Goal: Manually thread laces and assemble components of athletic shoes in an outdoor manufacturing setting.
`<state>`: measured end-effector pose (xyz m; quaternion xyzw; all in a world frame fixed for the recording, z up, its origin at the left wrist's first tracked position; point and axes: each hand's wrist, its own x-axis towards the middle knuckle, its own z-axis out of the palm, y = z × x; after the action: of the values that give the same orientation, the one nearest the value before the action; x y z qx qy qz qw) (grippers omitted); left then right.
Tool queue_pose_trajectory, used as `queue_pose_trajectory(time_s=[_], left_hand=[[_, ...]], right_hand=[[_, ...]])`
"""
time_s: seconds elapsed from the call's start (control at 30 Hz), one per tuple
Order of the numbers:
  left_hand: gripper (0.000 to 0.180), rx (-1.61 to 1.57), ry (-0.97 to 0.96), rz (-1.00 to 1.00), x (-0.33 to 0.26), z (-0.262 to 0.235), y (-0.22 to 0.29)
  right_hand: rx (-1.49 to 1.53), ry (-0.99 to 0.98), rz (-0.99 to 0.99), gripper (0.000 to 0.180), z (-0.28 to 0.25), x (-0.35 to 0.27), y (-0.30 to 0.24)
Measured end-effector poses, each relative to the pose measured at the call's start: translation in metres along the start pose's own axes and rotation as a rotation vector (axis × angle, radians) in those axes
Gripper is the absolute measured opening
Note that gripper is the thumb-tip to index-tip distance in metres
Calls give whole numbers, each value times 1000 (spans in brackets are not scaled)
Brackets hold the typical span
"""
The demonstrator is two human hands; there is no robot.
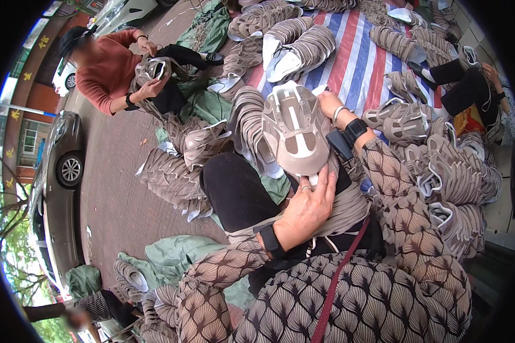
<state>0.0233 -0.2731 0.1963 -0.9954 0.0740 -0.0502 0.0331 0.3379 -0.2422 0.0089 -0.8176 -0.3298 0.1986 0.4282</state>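
Observation:
A beige and white shoe upper (294, 128) is held up over my lap, its rounded toe toward me. My left hand (310, 203) grips the toe end, fingers lying along its edge beside a small white piece. The far right side of the upper is in my right hand (331, 108), whose fingertips are partly hidden behind it. A bundle of long beige laces (349, 208) lies across my thighs below the upper. Just left of the upper, a row of nested shoe uppers (249, 123) stands on the ground.
Stacks of uppers (435, 171) stand close on my right, more (174, 180) on my left. A striped sheet (352, 57) lies ahead, green sheeting (183, 251) behind left. A seated person (111, 80) handles an upper at far left. Parked car (63, 188) along the left.

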Motion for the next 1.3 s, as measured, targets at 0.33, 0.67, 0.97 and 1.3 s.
queue_pose_trajectory(time_s=[0.33,0.67,0.97,1.3], left_hand=[[57,-263,167,-160,-28,-50,-54],[61,-770,-86,-312,-58,-26,-39],[17,-1060,178,-544,-66,-46,-64],[9,-736,-4,-197,-69,-32,-42]], right_hand=[[-164,-307,-245,25,-4,-46,-121],[-373,40,-469,19,-22,-90,-109],[-41,-535,-495,20,-87,-262,-160],[-174,-388,-646,15,-80,-277,-176]])
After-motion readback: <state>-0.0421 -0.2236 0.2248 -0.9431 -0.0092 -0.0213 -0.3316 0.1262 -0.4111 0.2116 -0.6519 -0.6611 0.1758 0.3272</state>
